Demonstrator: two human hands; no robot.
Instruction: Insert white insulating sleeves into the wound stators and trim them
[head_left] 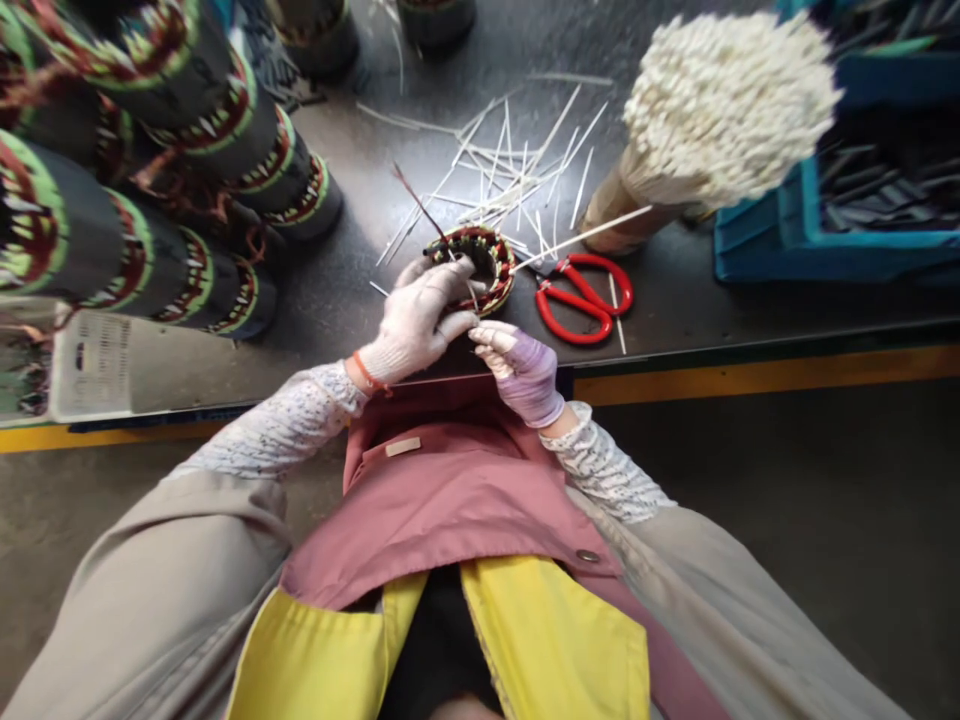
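A small motor stator [501,268], a ring with dark red windings and pale green insulation, sits near the table's front edge. My left hand [421,312], in a white glove, lies over its left and near side, fingers curled onto the rim. A thin brown lead wire [420,195] sticks up from the stator's far left. My right hand [521,368], in a purple glove, is closed in a pinch beside my left thumb, at the stator's near side. What its fingertips hold is too small to make out. Red-handled scissors [576,298] lie right of the stator.
Loose white sticks [517,165] are scattered behind the stator. A thick bundle of white sticks [731,110] stands at back right, before a blue bin [780,225] of dark strips. Stacked stators [172,265] fill the left, with a pale tray [97,365] at the edge.
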